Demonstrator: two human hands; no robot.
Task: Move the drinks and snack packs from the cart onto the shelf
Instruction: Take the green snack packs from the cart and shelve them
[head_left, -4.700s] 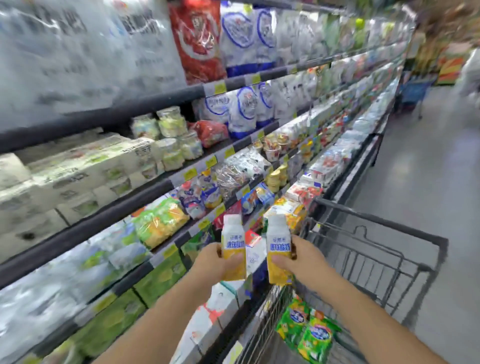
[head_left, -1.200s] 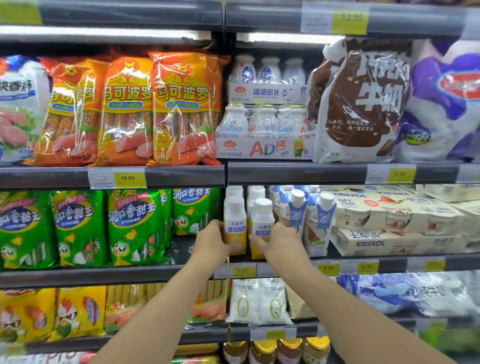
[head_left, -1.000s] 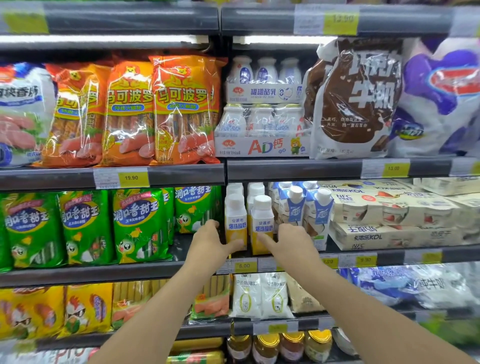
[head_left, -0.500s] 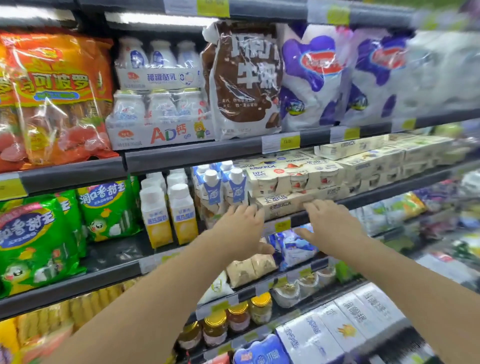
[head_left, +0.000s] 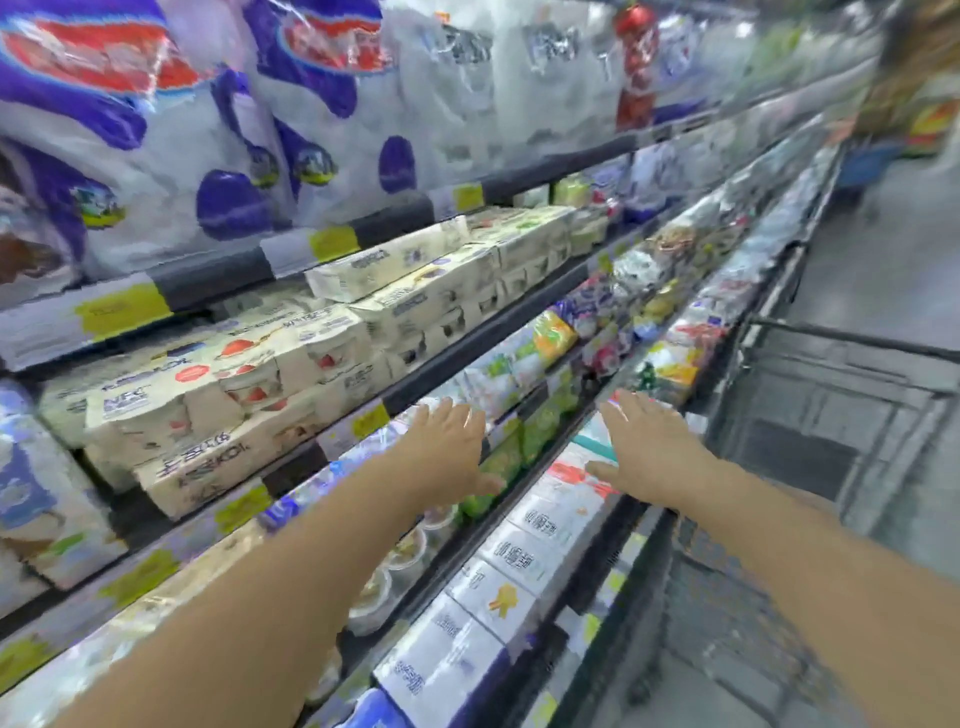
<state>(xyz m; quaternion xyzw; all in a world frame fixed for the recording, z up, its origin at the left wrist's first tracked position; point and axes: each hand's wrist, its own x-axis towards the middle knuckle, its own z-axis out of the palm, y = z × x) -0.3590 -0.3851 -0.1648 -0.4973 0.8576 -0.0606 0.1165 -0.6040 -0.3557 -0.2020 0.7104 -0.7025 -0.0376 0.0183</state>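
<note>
Both hands are empty and reach out in front of the shelf (head_left: 457, 338), with the palms facing down. I think they are held like this because they have nothing to carry and are on the way to the cart (head_left: 841, 395) for more things. The left hand (head_left: 452, 447) has its fingers stretched out and a little apart, and the thumb sticks out low to the side. It hangs in front of the shelf edge and I cannot tell if it touches anything. The right hand (head_left: 649, 447) is also flat, with fingers close together and long, and it holds nothing. It is nearer the cart, which stands just to the right, beside the shelf. The picture is blurry, so I cannot see any drinks or snack packs inside the cart from here. The shelf is full of cream yogurt boxes (head_left: 291, 364), stacked in rows so people can see them.
</note>
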